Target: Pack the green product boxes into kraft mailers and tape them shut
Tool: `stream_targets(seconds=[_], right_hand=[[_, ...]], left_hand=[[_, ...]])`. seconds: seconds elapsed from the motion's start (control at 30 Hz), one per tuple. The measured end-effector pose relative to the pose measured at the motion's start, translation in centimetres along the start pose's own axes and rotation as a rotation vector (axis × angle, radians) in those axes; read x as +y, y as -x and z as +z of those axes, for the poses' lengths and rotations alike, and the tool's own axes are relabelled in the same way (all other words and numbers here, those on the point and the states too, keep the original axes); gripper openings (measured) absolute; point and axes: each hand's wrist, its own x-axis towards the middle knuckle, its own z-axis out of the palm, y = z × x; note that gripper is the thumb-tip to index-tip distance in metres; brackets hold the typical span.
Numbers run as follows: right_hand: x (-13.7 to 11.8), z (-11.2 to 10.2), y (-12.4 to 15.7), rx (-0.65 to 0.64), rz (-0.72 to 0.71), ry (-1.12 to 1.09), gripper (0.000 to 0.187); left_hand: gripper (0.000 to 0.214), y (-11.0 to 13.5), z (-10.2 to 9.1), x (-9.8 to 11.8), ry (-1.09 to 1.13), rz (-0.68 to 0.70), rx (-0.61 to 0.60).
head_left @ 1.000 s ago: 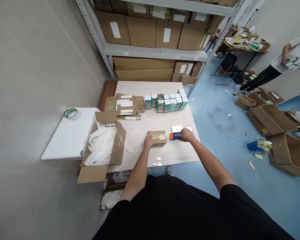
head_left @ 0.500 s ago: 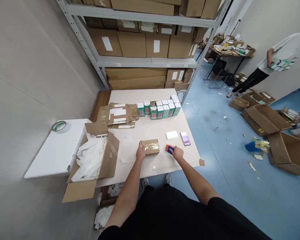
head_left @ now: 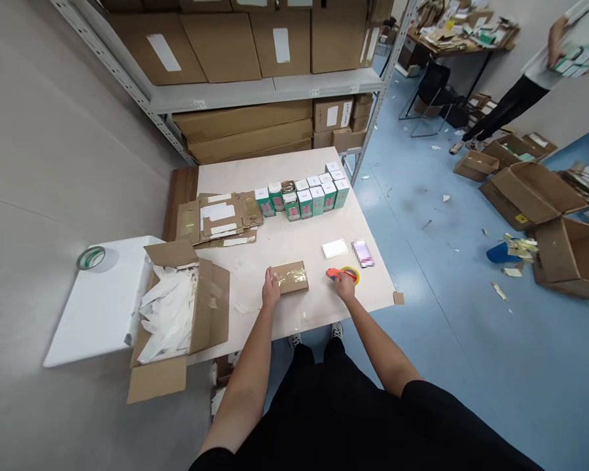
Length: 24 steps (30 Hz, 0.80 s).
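On the white table (head_left: 275, 314) lies a small cardboard box (head_left: 291, 277) with shiny clear tape across its top. My left hand (head_left: 271, 289) grips its left end. To the right of the box, my right hand (head_left: 344, 286) is closed around an orange and blue tape dispenser (head_left: 332, 273), whose yellow-rimmed roll shows beside the fingers. The dispenser is apart from the box. A white card or pad (head_left: 334, 248) and a blurred purple-and-white item (head_left: 362, 254) lie just beyond my right hand.
Green-and-white product boxes (head_left: 305, 204) stand in rows at the back, beside flattened cardboard (head_left: 226, 217). An open carton (head_left: 210, 313) of white paper sits left. A tape roll (head_left: 91, 258) rests on a white surface. Shelving (head_left: 265, 93) rises behind; a person (head_left: 544, 72) stands far right.
The dispenser has turned in my right hand, bringing its yellow roll into view. My left hand stays on the small box. The camera view has tilted down.
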Motion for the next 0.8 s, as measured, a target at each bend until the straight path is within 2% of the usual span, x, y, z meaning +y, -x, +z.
stream_targets(seconds=[0.07, 0.13, 0.23, 0.3, 0.33, 0.43, 0.53, 0.6, 0.7, 0.8], right_hand=[[-2.9, 1.3, 1.3, 0.0, -0.128, -0.279, 0.044], [-6.0, 2.7, 2.9, -0.088, -0.205, -0.437, 0.046], [-9.7, 3.9, 4.9, -0.184, -0.21, -0.42, 0.061], [-11.2, 3.5, 5.4, -0.201, -0.18, -0.362, 0.067], [-11.8, 2.9, 5.3, -0.208, -0.164, -0.339, 0.063], [-12.9, 0.5, 4.7, -0.253, -0.091, -0.329, 0.047], [-13.4, -1.1, 4.4, -0.273, 0.038, -0.387, 0.055], [-13.5, -1.0, 4.9, -0.224, 0.044, -0.432, 0.061], [-13.4, 0.4, 5.9, -0.13, -0.054, -0.526, 0.059], [-13.0, 1.8, 6.3, -0.088, -0.102, -0.61, 0.059]], left_hand=[[0.064, 0.0, -0.1, 0.2, -0.008, 0.002, -0.012], [0.064, 0.1, -0.2, 0.4, -0.02, 0.001, -0.019], [0.066, 0.2, -0.3, 0.9, -0.049, -0.015, -0.031], [0.066, 0.2, -0.4, 1.1, -0.059, -0.025, -0.05], [0.066, 0.2, -0.4, 1.1, -0.056, -0.026, -0.06], [0.066, 0.2, -0.7, 0.9, -0.007, -0.007, -0.081], [0.071, -0.1, -1.3, 0.4, 0.08, 0.05, -0.111], [0.079, -0.4, -1.8, 0.1, 0.163, 0.12, -0.15], [0.085, -0.7, -2.3, -0.2, 0.275, 0.255, -0.202], [0.09, -0.7, -2.2, -0.5, 0.304, 0.291, -0.233]])
